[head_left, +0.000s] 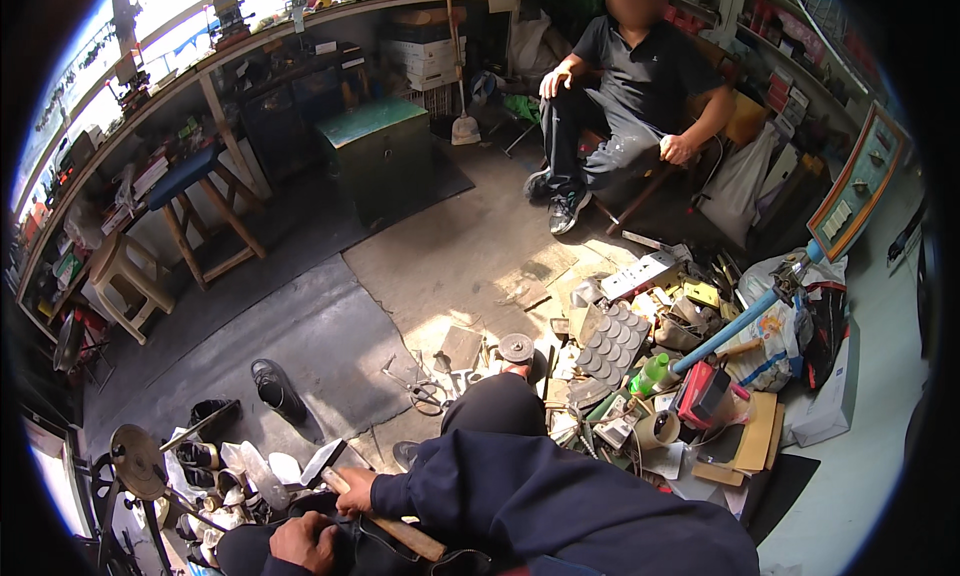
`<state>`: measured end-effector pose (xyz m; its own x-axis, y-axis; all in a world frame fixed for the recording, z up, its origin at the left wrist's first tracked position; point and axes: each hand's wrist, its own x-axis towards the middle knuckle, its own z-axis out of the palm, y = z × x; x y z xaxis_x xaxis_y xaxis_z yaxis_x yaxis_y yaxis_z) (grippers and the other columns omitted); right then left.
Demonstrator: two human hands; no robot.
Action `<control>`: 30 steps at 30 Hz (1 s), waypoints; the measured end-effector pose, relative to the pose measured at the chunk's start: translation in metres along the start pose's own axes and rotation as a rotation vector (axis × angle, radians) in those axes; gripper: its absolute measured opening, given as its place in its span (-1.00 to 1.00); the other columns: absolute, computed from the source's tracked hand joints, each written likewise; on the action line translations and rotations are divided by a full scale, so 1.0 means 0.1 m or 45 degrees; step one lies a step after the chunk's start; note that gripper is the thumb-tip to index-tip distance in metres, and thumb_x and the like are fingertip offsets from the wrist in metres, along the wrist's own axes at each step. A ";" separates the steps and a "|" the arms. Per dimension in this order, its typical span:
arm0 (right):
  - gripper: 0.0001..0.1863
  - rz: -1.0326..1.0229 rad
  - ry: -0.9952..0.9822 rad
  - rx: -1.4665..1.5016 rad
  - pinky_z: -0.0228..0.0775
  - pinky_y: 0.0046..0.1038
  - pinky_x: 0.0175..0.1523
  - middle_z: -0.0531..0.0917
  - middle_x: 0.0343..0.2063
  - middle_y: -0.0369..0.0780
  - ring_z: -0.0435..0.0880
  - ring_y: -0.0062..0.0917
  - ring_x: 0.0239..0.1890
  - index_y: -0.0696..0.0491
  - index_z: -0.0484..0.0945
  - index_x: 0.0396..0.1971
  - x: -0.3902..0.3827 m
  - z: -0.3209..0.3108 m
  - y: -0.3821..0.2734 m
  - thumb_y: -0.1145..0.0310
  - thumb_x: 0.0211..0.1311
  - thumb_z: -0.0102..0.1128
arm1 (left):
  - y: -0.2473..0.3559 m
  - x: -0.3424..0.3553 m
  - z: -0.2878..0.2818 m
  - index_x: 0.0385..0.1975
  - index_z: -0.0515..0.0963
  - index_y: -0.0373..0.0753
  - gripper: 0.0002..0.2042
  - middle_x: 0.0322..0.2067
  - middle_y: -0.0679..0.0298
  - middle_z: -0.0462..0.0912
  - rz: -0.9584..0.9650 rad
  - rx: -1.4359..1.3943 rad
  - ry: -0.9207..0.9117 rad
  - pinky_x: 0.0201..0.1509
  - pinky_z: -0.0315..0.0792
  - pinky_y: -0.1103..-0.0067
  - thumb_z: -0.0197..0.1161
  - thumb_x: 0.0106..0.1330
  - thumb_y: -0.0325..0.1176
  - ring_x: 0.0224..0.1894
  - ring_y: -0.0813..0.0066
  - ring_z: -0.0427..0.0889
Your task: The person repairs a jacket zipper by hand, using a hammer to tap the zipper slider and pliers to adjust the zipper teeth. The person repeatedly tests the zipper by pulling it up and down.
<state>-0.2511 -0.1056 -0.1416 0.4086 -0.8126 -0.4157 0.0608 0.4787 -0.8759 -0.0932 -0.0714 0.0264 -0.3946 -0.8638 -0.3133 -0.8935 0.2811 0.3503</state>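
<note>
My right hand (pixel 356 492) is closed around the wooden handle of a hammer (pixel 392 528), whose metal head (pixel 321 462) points up and to the left. My dark blue sleeve covers the arm behind it. Just below and to the left, my left hand (pixel 301 542) curls its fingers over a black item (pixel 340 551) on my lap; the item's shape is mostly hidden. My knee in dark trousers (pixel 495 404) rises in front of both hands.
A person sits on a chair (pixel 640 191) at the back. A green metal chest (pixel 382 151) and wooden stools (pixel 205 211) stand on the left. A black shoe (pixel 276 387), scissors (pixel 427 394), a metal stand (pixel 136 462), a blue pipe (pixel 735 328) and piled clutter surround me.
</note>
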 end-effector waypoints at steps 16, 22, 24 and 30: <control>-0.61 0.062 0.040 -0.390 0.60 -0.45 -0.25 0.75 -0.38 -0.10 0.77 -0.49 -0.39 0.23 0.43 -0.08 -0.25 -0.04 0.03 0.46 0.14 0.38 | -0.71 -0.53 0.16 -0.07 0.63 -0.18 -0.72 -0.29 0.05 0.72 -0.093 0.022 0.467 0.00 0.50 0.26 0.37 0.25 -0.29 -0.15 0.01 0.68; -0.55 0.015 0.056 -0.641 0.52 -0.38 -0.13 0.71 -0.35 -0.12 0.70 -0.48 -0.29 0.21 0.51 -0.17 -0.36 0.13 -0.02 0.29 0.03 0.50 | -0.87 -0.68 0.24 -0.07 0.63 -0.17 -0.73 -0.33 0.04 0.73 -0.118 -0.014 0.522 -0.03 0.52 0.24 0.35 0.26 -0.29 -0.19 -0.01 0.70; -0.56 -0.026 0.077 -0.702 0.52 -0.39 -0.13 0.70 -0.36 -0.13 0.69 -0.49 -0.29 0.20 0.51 -0.18 -0.37 0.20 -0.01 0.30 0.03 0.50 | -0.91 -0.75 0.22 -0.06 0.63 -0.18 -0.73 -0.31 0.04 0.74 -0.160 -0.094 0.550 -0.05 0.53 0.22 0.35 0.27 -0.29 -0.20 -0.04 0.70; -0.48 -0.075 0.052 -0.458 0.52 -0.39 -0.13 0.69 -0.32 -0.09 0.68 -0.41 -0.29 0.24 0.50 -0.09 -0.42 0.24 0.05 0.33 -0.02 0.51 | -1.14 -1.20 -0.09 -0.01 0.65 -0.30 -0.79 -0.21 0.11 0.78 -0.082 -0.508 0.983 0.04 0.55 0.53 0.23 0.40 -0.50 -0.11 0.33 0.76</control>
<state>-0.2457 -0.0608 -0.1227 0.3767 -0.8515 -0.3647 -0.2435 0.2889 -0.9259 0.0582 -0.0033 0.0319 0.0385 -0.9556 0.2922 -0.7102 0.1795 0.6807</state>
